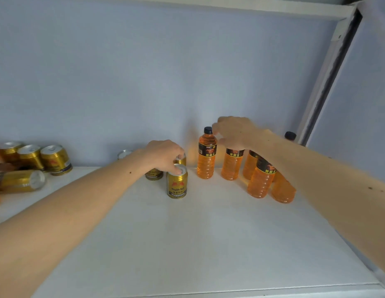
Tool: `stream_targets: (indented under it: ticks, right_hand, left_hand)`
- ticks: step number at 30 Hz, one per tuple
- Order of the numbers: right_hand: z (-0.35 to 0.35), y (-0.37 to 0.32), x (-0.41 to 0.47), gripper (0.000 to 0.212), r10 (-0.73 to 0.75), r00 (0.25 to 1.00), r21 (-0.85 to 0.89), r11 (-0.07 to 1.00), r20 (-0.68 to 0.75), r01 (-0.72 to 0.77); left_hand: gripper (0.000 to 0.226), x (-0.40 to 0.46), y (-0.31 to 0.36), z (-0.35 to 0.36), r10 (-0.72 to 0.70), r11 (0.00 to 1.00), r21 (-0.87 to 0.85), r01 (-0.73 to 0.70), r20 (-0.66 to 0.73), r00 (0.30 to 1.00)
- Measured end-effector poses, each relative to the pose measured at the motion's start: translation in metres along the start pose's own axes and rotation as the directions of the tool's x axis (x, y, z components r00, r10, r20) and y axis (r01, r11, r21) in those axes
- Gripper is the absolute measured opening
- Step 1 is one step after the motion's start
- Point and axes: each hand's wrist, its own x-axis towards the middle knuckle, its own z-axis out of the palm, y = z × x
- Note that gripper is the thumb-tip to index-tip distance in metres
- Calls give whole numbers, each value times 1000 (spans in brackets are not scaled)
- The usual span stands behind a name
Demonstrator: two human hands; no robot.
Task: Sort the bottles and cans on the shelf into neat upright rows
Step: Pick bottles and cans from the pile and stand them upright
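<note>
My left hand grips the top of an upright gold can at mid-shelf, fingers curled over its lid. Two more gold cans stand just behind it, mostly hidden by the hand. My right hand is curled over the top of an orange bottle, its cap hidden; its fingertips reach near the black cap of the leftmost orange bottle. Several other orange bottles stand upright under my right forearm.
At the far left, three gold cans stand upright and one gold can lies on its side. A silver can top shows by the back wall. A black cap sits beside the shelf's metal upright. The white shelf board stretches toward me.
</note>
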Motion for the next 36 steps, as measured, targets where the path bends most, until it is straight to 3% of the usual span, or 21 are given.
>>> stream_targets:
  ticks: [3,11,16,23,28,32,36]
  right_hand:
    - [-6,-36,22,32,-108,994,26,994,-20,109]
    - [-27,-163,69,33,-321,946,67,944,-37,323]
    - [-54,-254,92,33,-405,912,101,907,-63,410]
    - [-81,-381,113,32,-427,904,132,895,-16,425]
    - [-96,-448,129,29,-411,911,147,899,-49,413]
    - [-111,-486,149,41,-417,902,202,879,-107,431]
    - [-117,-516,167,60,-417,889,251,855,-189,454]
  left_hand:
    - [41,-32,-26,6,-89,996,-16,89,12,996]
    - [57,-151,-114,35,-329,943,-22,332,83,941]
    - [58,-231,-174,43,-409,910,-24,413,101,907]
    - [43,-333,-264,51,-441,896,9,443,125,889]
    - [45,-379,-316,64,-435,900,63,431,149,888]
    - [46,-392,-337,75,-392,912,-44,408,203,897]
    - [67,-390,-340,80,-326,908,-180,378,262,908]
